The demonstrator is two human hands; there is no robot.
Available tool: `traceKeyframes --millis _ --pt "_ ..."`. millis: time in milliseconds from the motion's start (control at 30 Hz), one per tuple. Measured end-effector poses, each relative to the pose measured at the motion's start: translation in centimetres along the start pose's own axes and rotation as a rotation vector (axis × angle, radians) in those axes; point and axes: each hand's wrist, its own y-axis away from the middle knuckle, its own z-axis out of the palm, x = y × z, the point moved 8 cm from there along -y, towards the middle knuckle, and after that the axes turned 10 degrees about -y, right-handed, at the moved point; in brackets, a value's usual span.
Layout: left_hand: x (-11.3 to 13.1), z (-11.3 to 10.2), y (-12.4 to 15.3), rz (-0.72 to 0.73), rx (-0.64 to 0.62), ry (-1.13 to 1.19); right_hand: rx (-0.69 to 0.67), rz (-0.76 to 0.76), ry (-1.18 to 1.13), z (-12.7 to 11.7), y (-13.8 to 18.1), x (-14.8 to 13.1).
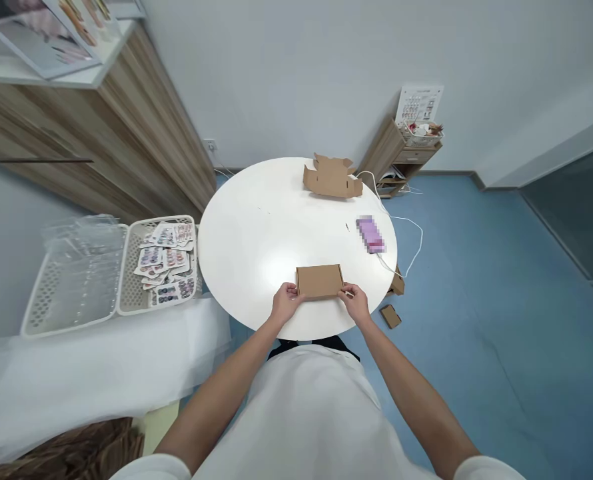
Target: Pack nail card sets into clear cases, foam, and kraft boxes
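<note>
A small closed brown cardboard box (319,281) lies flat near the front edge of the round white table (256,233). My left hand (285,302) pinches its near left corner, fingers curled. At the box's near right corner my right hand (355,302) grips in the same way. A stack of flat, unfolded cardboard box blanks (332,177) rests at the far side of the table. Right of the box lies a pink phone (370,234) with a white cable (409,227) running off the table edge.
Two white perforated baskets stand to the left: one (164,263) holds several nail-sticker cards, the other (71,280) clear plastic bags. Cardboard boxes (391,315) lie on the blue floor at the right. A wooden cabinet (126,127) and small side shelf (401,157) stand by the wall.
</note>
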Motion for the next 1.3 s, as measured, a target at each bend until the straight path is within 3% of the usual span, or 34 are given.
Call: traceKeyframes --millis 167,267,367,567,700,767,867,1000,1100,1200,1300 --pt "0.2 2.8 0.4 0.021 -0.068 -0.152 0.044 0.066 0.157 -1.6 0.4 0.7" --pt "0.6 3.0 0.3 0.000 -0.063 -0.273 0.039 0.142 0.272 -2.5 0.1 0.8" --pt "1.2 3.0 0.0 0.018 -0.059 -0.362 -0.050 0.175 0.358 -2.3 -0.5 0.6" --pt "2.5 3.2 -0.1 0.016 -0.038 -0.395 -0.236 0.158 0.273 -1.1 -1.8 0.6" --pt "5.4 5.4 0.7 0.029 -0.001 -0.415 -0.226 0.076 0.183 -4.2 -2.1 0.8" --pt "8.0 7.8 1.0 0.064 0.016 -0.418 -0.154 0.036 0.148 -7.9 -2.3 1.2" --pt "12.4 13.6 1.1 0.152 -0.024 -0.421 0.026 0.008 0.126 -15.2 -2.6 2.5" --pt "17.5 23.5 1.0 0.278 -0.245 -0.378 0.317 0.036 0.080 -26.2 -2.0 5.5" --pt "19.7 31.1 0.8 0.320 -0.439 -0.318 0.474 0.101 0.075 -32.8 -1.2 8.7" --pt "20.8 37.5 -0.1 0.302 -0.561 -0.308 0.543 0.145 0.101 -37.2 -1.3 11.3" --pt "21.2 42.0 -1.8 0.237 -0.586 -0.337 0.534 0.173 0.110 -39.5 -2.6 13.1"
